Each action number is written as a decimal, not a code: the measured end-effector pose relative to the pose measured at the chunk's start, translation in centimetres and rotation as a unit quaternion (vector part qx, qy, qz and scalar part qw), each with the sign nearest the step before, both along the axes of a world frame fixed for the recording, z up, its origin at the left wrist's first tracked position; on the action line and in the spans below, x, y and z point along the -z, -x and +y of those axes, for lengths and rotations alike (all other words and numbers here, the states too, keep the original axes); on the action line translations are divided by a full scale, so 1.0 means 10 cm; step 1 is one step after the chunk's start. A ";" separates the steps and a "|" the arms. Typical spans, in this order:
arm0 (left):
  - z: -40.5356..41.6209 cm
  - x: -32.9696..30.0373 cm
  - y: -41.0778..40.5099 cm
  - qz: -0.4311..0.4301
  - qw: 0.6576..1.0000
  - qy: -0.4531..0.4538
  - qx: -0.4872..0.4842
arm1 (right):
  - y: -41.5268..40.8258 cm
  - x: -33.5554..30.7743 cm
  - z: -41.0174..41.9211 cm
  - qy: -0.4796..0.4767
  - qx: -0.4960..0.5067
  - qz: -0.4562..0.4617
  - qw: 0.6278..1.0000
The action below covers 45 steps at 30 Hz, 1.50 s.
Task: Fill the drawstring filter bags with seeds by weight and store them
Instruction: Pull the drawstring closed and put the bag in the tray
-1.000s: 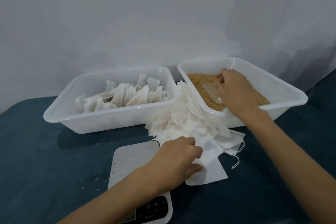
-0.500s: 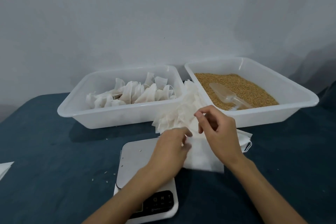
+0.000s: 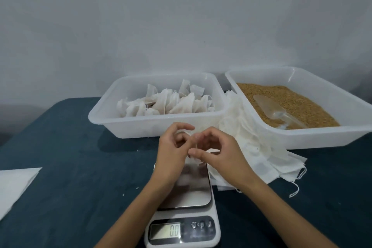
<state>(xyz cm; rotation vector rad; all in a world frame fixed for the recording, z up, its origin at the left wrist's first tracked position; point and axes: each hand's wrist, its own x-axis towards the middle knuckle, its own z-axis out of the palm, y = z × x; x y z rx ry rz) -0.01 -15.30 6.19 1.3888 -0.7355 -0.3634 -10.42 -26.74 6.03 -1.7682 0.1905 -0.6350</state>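
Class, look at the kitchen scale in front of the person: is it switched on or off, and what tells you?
On. The scale has a lit display reading 0.0, and its steel platform carries nothing.

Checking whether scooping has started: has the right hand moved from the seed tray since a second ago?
Yes. The right hand left the seed tray, coming nearer, now above the scale.

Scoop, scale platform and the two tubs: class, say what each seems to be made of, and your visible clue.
Scoop: clear plastic, seeds show through it.
Scale platform: probably brushed steel, grey with dull reflections.
Tubs: translucent white plastic, glossy moulded rims.
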 end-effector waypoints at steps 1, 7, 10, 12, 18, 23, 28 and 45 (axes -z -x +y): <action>0.00 0.00 0.01 0.007 1.000 0.004 0.001 | 0.02 0.01 -0.01 -0.010 0.008 -0.003 1.000; -0.02 0.01 0.00 -0.005 1.000 0.013 -0.016 | 0.10 0.04 -0.07 0.055 0.049 -0.028 0.997; -0.02 0.01 0.02 -0.006 1.000 0.021 -0.017 | 0.10 0.05 -0.07 0.080 0.054 -0.038 0.995; -0.02 0.00 0.00 0.021 0.999 0.004 -0.026 | 0.12 0.01 -0.12 -0.014 0.060 -0.061 0.996; 0.01 -0.02 0.01 0.204 0.969 0.014 0.141 | 0.15 -0.04 -0.20 -0.228 0.011 -0.093 0.969; 0.01 0.07 -0.05 0.061 0.998 -0.001 0.006 | 0.15 -0.01 -0.15 0.021 0.148 -0.033 0.988; -0.02 0.07 -0.03 0.038 0.999 0.031 -0.017 | 0.16 0.00 -0.18 0.015 0.177 -0.058 0.982; -0.01 0.03 -0.03 0.072 0.996 0.024 -0.041 | 0.16 -0.03 -0.08 -0.054 0.040 -0.064 0.996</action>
